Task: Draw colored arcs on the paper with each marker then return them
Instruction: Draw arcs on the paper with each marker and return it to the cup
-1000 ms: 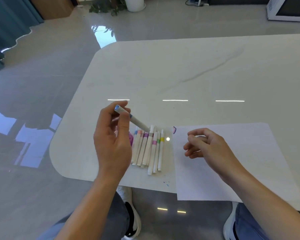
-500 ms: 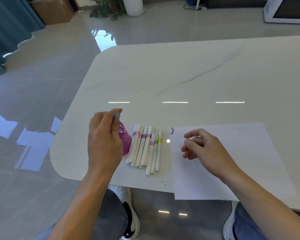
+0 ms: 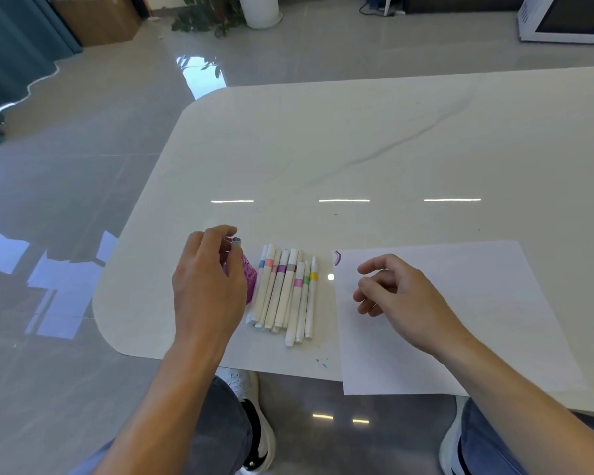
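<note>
1. Pinches one marker (image 3: 236, 242) upright in the left grip (image 3: 208, 286), at the pink holder (image 3: 249, 279).
2. Keeps the right grip (image 3: 402, 296) loosely curled, empty, over the paper (image 3: 477, 303).
3. Finds the marker row (image 3: 285, 293) between both, long axes pointing away, nearest the left.

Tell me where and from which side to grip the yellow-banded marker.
Pinch the yellow-banded marker on its white barrel below the band, coming from above and the right. It lies flat at the right end of the row of markers, so that flank is free while the left one is crowded by a neighbour.
</note>
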### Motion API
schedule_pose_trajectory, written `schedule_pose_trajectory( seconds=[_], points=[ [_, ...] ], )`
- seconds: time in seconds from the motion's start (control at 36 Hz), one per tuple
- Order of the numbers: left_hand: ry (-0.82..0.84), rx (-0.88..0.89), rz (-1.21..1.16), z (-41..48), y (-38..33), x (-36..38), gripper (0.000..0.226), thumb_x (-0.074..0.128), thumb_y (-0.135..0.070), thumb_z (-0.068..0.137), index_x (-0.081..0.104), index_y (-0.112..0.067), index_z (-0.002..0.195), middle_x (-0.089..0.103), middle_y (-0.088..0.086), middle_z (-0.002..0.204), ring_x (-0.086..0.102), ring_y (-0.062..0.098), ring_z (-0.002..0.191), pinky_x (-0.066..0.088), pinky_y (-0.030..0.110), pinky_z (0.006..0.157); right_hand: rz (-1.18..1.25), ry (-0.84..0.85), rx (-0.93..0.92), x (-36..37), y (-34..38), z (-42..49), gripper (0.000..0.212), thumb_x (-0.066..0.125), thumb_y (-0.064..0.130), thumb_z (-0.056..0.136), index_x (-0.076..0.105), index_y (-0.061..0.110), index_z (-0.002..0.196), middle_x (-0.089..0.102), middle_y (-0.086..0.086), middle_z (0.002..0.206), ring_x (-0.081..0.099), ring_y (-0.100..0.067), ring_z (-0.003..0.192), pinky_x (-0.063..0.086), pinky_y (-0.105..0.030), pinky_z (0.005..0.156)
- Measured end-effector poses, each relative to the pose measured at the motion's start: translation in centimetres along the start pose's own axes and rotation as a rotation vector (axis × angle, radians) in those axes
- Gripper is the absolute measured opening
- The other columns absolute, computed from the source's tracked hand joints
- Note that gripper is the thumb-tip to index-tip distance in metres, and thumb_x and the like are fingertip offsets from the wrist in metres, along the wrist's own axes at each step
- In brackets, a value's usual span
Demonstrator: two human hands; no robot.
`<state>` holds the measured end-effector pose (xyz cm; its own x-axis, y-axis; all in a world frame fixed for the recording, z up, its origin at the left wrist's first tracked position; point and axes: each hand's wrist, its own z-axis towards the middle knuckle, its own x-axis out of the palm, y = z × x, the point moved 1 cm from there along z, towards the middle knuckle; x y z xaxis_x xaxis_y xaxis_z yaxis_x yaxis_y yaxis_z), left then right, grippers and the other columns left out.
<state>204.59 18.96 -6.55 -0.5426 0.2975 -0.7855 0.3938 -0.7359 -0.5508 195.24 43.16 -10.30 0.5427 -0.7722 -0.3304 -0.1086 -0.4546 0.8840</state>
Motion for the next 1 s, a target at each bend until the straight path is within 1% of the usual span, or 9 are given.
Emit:
schedule_pose_trajectory(
  seconds=[0.11,0.25,0.36,0.47,0.53,0.58,0.72,0.83,1.0],
  points=[
    [-0.073,0.060,-0.019,-0.1,-0.6,-0.3,0.025,0.059,-0.020,0.098,0.059,-0.020,0.123,0.060,-0.005,0.110,0.058,0.011,0.097,0.054,0.030,0.084,0.001,-0.001,0.001,0.0,0.0,0.0,0.010,0.059,0.021,0.102,0.062,0.028,0.108,0.078,0.010,0.085,0.075,-0.008,0.074,0.058,-0.028,0.075],
    [-0.130,0.209,0.016,-0.6,-1.9,-0.2,0.028,0.063,-0.011,0.093,0.061,-0.014,0.120,0.060,-0.002,0.105,0.055,0.011,0.095,0.046,0.022,0.081,-0.002,-0.005,0.005,-0.1,0.1,0.0,0.011,0.059,0.021,0.102,0.062,0.029,0.108,0.078,0.010,0.086,0.075,-0.009,0.075,0.058,-0.028,0.074],
    [-0.032,0.286,0.000,-1.5,-3.0,0.7,0.025,0.066,-0.009,0.091,0.065,-0.013,0.116,0.063,-0.002,0.102,0.059,0.013,0.093,0.052,0.031,0.089,-0.005,-0.006,0.006,-0.2,0.1,0.0,0.010,0.059,0.021,0.102,0.062,0.028,0.109,0.078,0.010,0.085,0.075,-0.008,0.074,0.058,-0.027,0.074],
    [0.226,0.291,0.041,-2.6,-3.5,2.2,0.024,0.063,-0.012,0.095,0.066,-0.015,0.118,0.064,-0.005,0.104,0.061,0.012,0.085,0.047,0.022,0.081,-0.020,-0.002,0.001,-0.2,0.1,0.0,0.013,0.057,0.018,0.102,0.061,0.029,0.108,0.078,0.011,0.085,0.074,-0.007,0.074,0.056,-0.026,0.074],
    [0.398,0.275,0.116,-3.1,-3.3,3.5,0.026,0.058,-0.015,0.098,0.063,-0.016,0.123,0.063,-0.004,0.111,0.064,0.017,0.092,0.052,0.030,0.083,-0.044,0.002,-0.003,-0.2,0.0,-0.1,0.016,0.056,0.016,0.102,0.061,0.030,0.107,0.078,0.012,0.085,0.074,-0.006,0.075,0.057,-0.028,0.075],
    [0.490,0.248,0.214,-3.5,-3.0,4.6,0.030,0.055,-0.018,0.099,0.058,-0.018,0.129,0.058,-0.004,0.121,0.062,0.019,0.101,0.052,0.030,0.084,-0.067,0.008,-0.005,-0.2,0.0,-0.2,0.017,0.056,0.017,0.101,0.060,0.032,0.106,0.077,0.013,0.086,0.074,-0.005,0.076,0.059,-0.031,0.078],
    [0.488,0.254,0.371,-3.9,-3.2,5.9,0.033,0.057,-0.019,0.098,0.055,-0.017,0.130,0.054,-0.003,0.127,0.057,0.016,0.110,0.050,0.028,0.081,-0.092,0.016,-0.005,-0.2,0.0,-0.3,0.015,0.057,0.021,0.102,0.059,0.035,0.107,0.077,0.011,0.087,0.074,-0.002,0.077,0.061,-0.036,0.083],
    [0.493,0.183,0.373,-3.6,-3.4,6.4,0.035,0.052,-0.027,0.100,0.050,-0.016,0.133,0.053,-0.001,0.131,0.060,0.018,0.109,0.051,0.030,0.085,-0.116,0.013,-0.008,-0.2,0.1,-0.3,0.015,0.057,0.022,0.103,0.058,0.037,0.106,0.076,0.008,0.090,0.073,-0.001,0.077,0.060,-0.034,0.084],
    [0.480,0.217,0.400,-3.8,-3.9,6.3,0.030,0.049,-0.028,0.100,0.054,-0.015,0.127,0.055,0.001,0.125,0.059,0.018,0.106,0.051,0.029,0.084,-0.167,0.029,-0.008,0.0,-0.1,-0.3,0.012,0.057,0.027,0.104,0.057,0.038,0.109,0.074,0.010,0.093,0.072,0.000,0.079,0.057,-0.027,0.080]
  ],
)
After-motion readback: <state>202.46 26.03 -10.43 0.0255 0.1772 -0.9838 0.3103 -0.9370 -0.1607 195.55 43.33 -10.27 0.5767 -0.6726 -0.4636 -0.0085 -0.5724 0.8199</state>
